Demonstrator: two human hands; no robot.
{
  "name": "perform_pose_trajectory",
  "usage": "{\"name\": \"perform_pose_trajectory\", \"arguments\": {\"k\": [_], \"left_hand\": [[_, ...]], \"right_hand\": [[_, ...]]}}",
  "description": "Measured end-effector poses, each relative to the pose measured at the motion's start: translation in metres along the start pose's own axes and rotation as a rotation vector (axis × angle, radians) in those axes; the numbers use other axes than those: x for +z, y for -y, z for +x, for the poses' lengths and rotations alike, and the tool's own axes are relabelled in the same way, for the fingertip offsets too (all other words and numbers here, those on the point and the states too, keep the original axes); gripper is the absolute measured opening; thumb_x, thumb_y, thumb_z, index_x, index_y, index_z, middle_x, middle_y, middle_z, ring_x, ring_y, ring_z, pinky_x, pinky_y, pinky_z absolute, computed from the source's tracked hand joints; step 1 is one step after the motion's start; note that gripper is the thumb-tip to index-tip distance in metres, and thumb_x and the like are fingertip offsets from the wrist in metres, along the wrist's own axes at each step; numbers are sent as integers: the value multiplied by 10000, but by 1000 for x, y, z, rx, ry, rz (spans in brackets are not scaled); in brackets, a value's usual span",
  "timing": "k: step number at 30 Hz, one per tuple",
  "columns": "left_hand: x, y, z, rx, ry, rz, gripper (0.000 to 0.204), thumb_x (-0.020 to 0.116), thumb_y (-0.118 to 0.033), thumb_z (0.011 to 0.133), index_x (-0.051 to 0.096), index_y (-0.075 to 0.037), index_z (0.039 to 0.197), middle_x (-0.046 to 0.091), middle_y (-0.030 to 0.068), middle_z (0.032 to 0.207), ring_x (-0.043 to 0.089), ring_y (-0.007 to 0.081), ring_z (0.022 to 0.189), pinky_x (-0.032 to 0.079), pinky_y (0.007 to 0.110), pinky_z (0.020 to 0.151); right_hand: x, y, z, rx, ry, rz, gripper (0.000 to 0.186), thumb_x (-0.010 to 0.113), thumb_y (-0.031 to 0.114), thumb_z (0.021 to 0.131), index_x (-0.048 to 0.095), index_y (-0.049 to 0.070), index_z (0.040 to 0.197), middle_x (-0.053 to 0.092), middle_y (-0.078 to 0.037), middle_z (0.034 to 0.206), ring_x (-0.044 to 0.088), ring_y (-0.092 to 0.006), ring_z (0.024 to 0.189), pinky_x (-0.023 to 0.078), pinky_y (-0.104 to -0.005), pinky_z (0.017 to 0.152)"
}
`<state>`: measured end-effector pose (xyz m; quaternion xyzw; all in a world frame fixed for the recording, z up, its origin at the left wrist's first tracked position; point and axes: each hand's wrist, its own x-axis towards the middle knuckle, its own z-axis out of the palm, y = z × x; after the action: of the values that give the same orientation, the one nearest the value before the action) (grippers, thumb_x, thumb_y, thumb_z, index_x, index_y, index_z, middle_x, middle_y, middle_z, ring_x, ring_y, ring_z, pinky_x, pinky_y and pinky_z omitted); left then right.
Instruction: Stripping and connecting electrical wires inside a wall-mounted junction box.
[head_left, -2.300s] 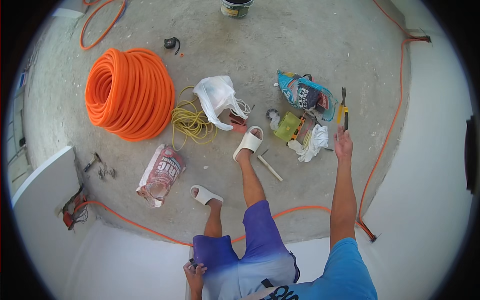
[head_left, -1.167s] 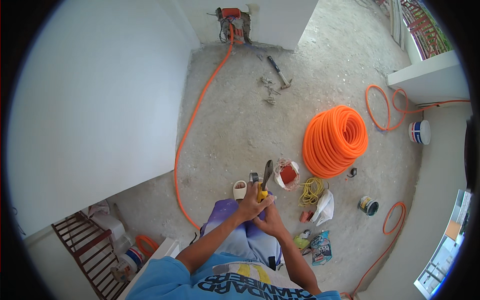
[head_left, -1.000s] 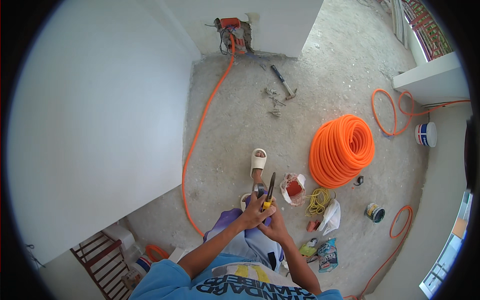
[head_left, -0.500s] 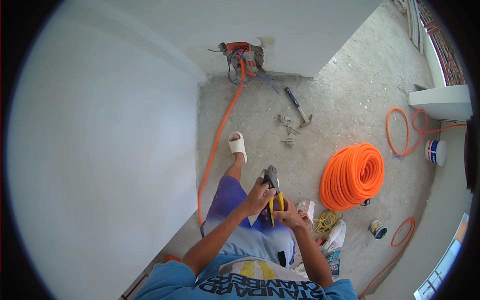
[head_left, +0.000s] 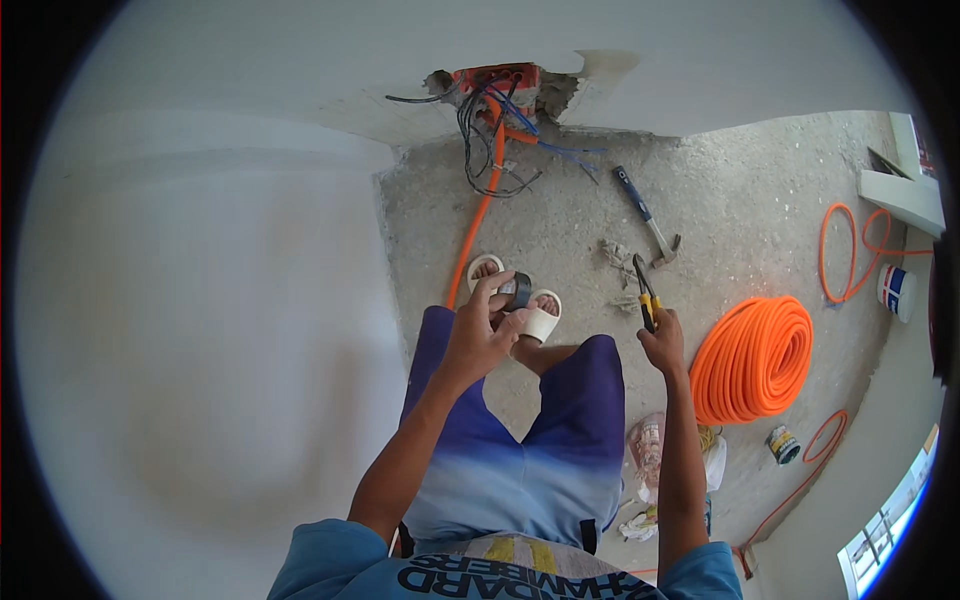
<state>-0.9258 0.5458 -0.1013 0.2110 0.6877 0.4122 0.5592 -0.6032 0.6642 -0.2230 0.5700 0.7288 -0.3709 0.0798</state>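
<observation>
Left a roll (head_left: 520,290), right the pliers (head_left: 646,288)

Head view: the left hand (head_left: 480,335) pinches the roll between thumb and fingers, above the sandals (head_left: 541,318). The right hand (head_left: 664,342) is wrapped round the pliers' handles, their tip near the hammer (head_left: 643,213). The coil (head_left: 735,365) lies farther right.

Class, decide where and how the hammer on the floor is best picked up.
The dark grip, probably from above: the hammer lies along the floor, its slim handle reachable, while scraps lie beside its head.
</observation>
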Motion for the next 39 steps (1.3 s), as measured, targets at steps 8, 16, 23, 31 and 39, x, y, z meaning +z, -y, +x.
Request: {"name": "perform_pose_trajectory", "arguments": {"k": [8,16,23,31,39], "left_hand": [[-46,97,166,366,-118,-149,423,655,-143,891,516,48,1242,663,129,1009,624,115,874,502,251,779],[-56,105,213,695,-27,-242,440,618,-21,855,497,60,1271,625,132,1043,584,96,897,481,254,818],[-36,79,167,518,-16,-150,401,645,-31,832,573,28,1222,621,64,1022,549,61,807,465,212,742],[-16,114,174,438,328,101,377,676,-49,769,627,-29,1142,598,43,961,505,92,709,449,225,670],[-69,89,195,535,-233,-150,274,576,10,882,546,57,1151,612,130,1075,633,202,976,513,319,855]], "right_hand": [[162,-112,148,27,-143,-55,299,653,170,739,576,36,996,549,-194,1094,570,-349,961,469,-419,817],[288,-166,143,-172,-653,-130,229,624,109,804,589,12,1009,574,-165,1088,601,-270,917,487,-387,790],[147,-23,167,-167,-530,707,163,623,56,854,598,6,1007,625,-68,863,614,-116,767,488,-237,710],[83,130,148,-774,210,728,373,647,-24,761,594,6,1129,620,-125,1043,616,-201,904,502,-306,784],[147,-51,252,-30,-653,215,182,657,125,765,539,-12,740,564,-182,679,560,-363,624,443,-395,592]]}}
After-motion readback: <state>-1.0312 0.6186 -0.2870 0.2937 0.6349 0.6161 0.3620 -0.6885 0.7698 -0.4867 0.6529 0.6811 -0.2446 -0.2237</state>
